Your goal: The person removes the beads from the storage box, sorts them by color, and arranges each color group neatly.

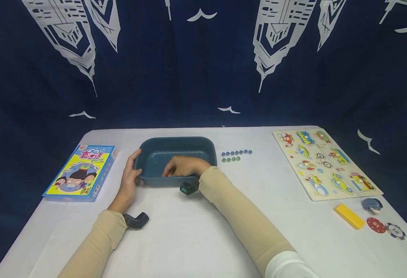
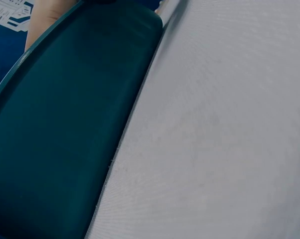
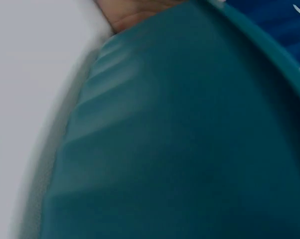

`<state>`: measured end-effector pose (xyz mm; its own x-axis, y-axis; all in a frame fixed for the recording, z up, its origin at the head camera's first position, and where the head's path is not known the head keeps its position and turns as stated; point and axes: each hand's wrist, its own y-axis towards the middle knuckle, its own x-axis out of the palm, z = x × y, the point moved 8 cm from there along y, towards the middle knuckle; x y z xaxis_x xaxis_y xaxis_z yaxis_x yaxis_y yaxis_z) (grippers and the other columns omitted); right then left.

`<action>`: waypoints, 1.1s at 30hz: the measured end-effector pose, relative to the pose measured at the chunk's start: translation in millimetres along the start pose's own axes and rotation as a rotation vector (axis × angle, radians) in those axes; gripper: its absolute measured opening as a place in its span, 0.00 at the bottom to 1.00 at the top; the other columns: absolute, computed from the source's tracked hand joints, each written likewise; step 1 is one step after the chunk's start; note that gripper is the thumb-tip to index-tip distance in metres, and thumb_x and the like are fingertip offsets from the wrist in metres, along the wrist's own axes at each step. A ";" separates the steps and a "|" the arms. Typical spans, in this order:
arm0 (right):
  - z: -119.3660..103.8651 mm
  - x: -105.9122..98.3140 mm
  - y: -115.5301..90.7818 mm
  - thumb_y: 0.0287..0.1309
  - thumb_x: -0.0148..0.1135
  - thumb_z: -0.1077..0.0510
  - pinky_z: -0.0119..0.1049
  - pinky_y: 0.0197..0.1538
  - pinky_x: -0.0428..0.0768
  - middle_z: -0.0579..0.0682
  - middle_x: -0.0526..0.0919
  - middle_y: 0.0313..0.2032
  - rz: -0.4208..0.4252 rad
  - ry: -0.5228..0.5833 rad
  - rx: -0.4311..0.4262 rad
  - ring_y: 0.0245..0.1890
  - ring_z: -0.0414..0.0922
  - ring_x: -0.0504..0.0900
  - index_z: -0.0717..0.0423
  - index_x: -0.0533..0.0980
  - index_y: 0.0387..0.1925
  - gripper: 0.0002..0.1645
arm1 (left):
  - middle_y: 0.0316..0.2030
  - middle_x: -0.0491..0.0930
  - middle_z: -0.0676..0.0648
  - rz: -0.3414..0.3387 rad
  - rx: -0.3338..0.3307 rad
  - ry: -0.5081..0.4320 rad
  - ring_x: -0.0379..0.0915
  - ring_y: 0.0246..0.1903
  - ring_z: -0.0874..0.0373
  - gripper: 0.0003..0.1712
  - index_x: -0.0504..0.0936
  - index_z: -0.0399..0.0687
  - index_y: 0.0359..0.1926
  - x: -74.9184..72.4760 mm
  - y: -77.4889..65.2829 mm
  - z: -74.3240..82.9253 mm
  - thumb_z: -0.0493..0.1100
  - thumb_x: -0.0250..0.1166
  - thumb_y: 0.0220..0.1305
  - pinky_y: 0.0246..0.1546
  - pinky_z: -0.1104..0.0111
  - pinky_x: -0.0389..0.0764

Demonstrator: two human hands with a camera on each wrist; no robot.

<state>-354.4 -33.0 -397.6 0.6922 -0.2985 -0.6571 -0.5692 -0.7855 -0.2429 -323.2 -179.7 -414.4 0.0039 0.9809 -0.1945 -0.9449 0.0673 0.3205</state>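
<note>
A dark teal plastic basin (image 1: 179,142) stands on the white table, and its outer wall fills much of both the left wrist view and the right wrist view. My left hand (image 1: 129,177) holds the basin's left side, with fingers along the outside and thumb at the rim by the front left corner. My right hand (image 1: 182,166) reaches over the front rim into the basin, fingers bent down toward its floor. The front wall hides those fingertips; I cannot tell whether they hold anything. Right of the basin lie a row of small blue marbles (image 1: 236,153) and a shorter row of green marbles (image 1: 231,159).
A blue and yellow game box (image 1: 81,172) lies at the left. On the right is a wooden picture puzzle board (image 1: 323,162). Near the right edge are a yellow block (image 1: 349,216), a small blue-grey object (image 1: 372,204), a red chip (image 1: 375,225) and a black-and-white chip (image 1: 396,231).
</note>
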 end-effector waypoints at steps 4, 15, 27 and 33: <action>-1.9 4.5 3.4 0.59 0.59 0.71 0.28 0.52 0.78 0.51 0.87 0.46 -0.054 -0.036 -0.024 0.47 0.40 0.82 0.61 0.84 0.48 0.17 | 0.78 0.45 0.40 0.000 -0.002 0.012 0.30 0.78 0.47 0.42 0.52 0.39 0.76 -0.4 -0.3 -0.8 0.34 0.41 0.57 0.74 0.47 0.32; -3.3 -3.4 -1.1 0.66 0.58 0.67 0.27 0.50 0.78 0.50 0.86 0.42 -0.010 -0.040 -0.072 0.42 0.37 0.80 0.62 0.83 0.44 0.10 | 0.78 0.44 0.40 0.000 -0.010 0.008 0.30 0.78 0.47 0.41 0.52 0.39 0.76 -1.6 -0.5 -1.2 0.34 0.41 0.57 0.74 0.47 0.31; 17.5 -60.9 -84.4 0.62 0.63 0.64 0.49 0.44 0.80 0.65 0.83 0.45 0.235 0.329 -0.199 0.44 0.63 0.79 0.66 0.79 0.47 0.12 | 0.77 0.45 0.37 -0.004 0.028 -0.004 0.31 0.77 0.44 0.41 0.53 0.37 0.75 0.5 -3.4 3.2 0.32 0.42 0.57 0.73 0.45 0.33; 58.7 -94.9 -141.5 0.61 0.63 0.65 0.44 0.47 0.81 0.58 0.84 0.44 0.493 0.371 -0.122 0.43 0.52 0.82 0.65 0.79 0.46 0.12 | 0.78 0.43 0.38 -0.022 0.016 -0.002 0.30 0.77 0.44 0.41 0.51 0.38 0.76 0.8 -5.0 4.3 0.32 0.41 0.58 0.73 0.44 0.32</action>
<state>-365.6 138.3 -342.8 0.4814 -0.7925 -0.3744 -0.8213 -0.5570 0.1230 -317.0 -178.5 -412.1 0.0255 0.9794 -0.2003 -0.9393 0.0920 0.3306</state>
